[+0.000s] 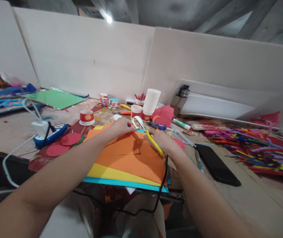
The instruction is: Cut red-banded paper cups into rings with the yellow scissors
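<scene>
My right hand (pixel 160 138) is closed around a yellow corded tool (pixel 155 144) that looks like a hot glue gun. A black cord hangs from the lower end of its handle. My left hand (pixel 122 127) has its fingers pinched beside a small white curved piece (pixel 137 121), near the tool's tip. Whether those fingers grip this piece is too small to tell. Under both hands lie orange paper sheets (pixel 131 162), stacked over yellow paper (pixel 106 172) and blue paper (pixel 121 183).
White paper cups (pixel 152 100) stand stacked behind my hands. A red-and-white cup (pixel 87 117) and red paper circles (pixel 70 139) are at left, near a blue power strip (pixel 53 134). At right lie a black phone (pixel 217 165) and coloured pipe cleaners (pixel 258 147). A bottle (pixel 180 100) stands by the partition.
</scene>
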A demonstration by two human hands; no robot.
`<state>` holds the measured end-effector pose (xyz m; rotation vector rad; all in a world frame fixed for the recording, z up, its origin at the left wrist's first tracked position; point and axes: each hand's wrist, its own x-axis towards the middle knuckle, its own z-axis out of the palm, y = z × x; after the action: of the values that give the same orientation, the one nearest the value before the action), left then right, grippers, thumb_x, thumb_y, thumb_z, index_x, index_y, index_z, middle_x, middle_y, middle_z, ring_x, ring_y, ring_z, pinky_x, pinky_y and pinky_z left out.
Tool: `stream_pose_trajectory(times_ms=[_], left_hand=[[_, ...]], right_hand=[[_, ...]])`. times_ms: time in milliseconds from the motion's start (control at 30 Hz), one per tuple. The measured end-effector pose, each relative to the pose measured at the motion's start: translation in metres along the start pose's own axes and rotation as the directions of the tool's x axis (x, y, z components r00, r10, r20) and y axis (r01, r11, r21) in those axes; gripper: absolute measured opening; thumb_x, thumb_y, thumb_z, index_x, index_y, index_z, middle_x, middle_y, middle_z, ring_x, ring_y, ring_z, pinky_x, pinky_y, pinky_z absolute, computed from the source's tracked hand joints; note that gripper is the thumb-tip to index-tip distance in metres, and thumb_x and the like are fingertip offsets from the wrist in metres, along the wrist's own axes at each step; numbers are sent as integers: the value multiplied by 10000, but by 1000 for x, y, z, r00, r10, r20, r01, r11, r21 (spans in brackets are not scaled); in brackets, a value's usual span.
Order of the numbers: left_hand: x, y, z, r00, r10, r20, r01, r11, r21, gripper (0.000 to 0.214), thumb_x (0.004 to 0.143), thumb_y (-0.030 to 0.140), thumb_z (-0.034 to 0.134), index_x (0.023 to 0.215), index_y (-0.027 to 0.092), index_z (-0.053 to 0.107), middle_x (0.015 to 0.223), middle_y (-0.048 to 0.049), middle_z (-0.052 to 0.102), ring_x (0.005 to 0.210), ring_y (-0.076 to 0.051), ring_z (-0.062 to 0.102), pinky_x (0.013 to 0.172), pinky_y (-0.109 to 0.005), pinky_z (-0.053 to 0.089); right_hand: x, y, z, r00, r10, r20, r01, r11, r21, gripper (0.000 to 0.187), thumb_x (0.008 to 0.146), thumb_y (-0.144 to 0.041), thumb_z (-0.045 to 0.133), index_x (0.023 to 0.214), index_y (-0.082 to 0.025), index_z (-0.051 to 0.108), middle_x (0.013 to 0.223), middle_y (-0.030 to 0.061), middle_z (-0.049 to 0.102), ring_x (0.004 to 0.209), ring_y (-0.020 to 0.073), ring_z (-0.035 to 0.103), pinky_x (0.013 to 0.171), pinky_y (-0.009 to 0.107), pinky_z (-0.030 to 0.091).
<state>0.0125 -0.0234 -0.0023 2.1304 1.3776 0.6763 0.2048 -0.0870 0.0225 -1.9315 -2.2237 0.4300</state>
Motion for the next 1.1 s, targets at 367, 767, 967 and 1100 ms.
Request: stream_pose_trajectory(times_ms=[367, 767, 967, 1100], left_hand=[[0, 0, -10, 967, 253, 6, -236, 895, 379, 470, 876, 517, 477, 605, 189, 678, 593, -40, 626, 530, -126, 433, 554, -294, 198], [3, -4, -11, 945, 234, -226, -151, 931, 331, 480, 903, 506, 482, 635, 184, 717, 644, -76, 663, 616, -172, 551, 615, -295, 322], [18, -13, -12, 935, 228, -272, -216, 974, 75, 264, 856, 187, 530, 1018, 185, 739, 1084, -70, 725, 937, -176, 634, 836, -285, 453], [20, -10, -11, 971, 175, -161, -166, 984, 66, 326, 880, 218, 483, 1099, 166, 718, 1161, -82, 706, 1037, -204, 628, 921, -329, 459]], right_hand=[[2, 11, -6, 984, -41, 176, 48, 998, -32, 396, 927, -488, 461, 916, -162, 687, 711, 84, 696, 587, 169, 621, 540, 234, 385], [-9, 16, -11, 940, 29, 340, -130, 951, 280, 282, 841, -482, 556, 786, -206, 542, 507, -24, 526, 365, 114, 453, 359, 220, 312], [-11, 12, -16, 953, 33, 302, -97, 975, 201, 266, 874, -436, 518, 781, -191, 564, 516, -18, 530, 406, 119, 490, 397, 219, 322], [-9, 10, -19, 966, 26, 259, -41, 998, 54, 319, 897, -443, 497, 898, -165, 652, 629, 42, 649, 533, 153, 603, 493, 228, 391]])
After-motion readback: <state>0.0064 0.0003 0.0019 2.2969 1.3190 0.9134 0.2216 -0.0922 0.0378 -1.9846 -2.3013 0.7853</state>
